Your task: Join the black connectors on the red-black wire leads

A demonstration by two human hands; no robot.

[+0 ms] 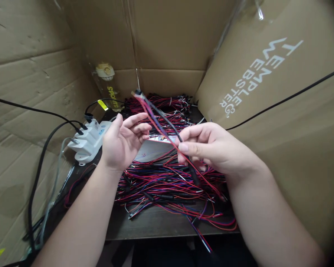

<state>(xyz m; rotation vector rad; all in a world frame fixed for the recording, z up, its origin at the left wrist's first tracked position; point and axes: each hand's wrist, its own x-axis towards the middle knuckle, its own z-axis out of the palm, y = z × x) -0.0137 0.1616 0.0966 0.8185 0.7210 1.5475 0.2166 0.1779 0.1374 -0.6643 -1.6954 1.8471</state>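
Between the thumb and fingers of my right hand (208, 146) is a wire harness (158, 124) of red, purple and black wires. It slants up to the left, ending in a small dark connector, with a black sleeve hanging below my fingers. My left hand (126, 139) is raised beside the harness, palm turned inward and fingers apart, holding nothing. Below both hands lies a loose pile of similar wires (161, 185), red, blue, purple and black. Further back are more bundled wires (158, 104), partly hidden by the held harness.
A white power strip (90, 141) with plugged-in cords stands at the left. Behind it is a clear bottle (110, 89) with a yellow lid. Cardboard walls (169, 37) enclose the dark table (144, 226). A black cable (284, 98) crosses at the right.
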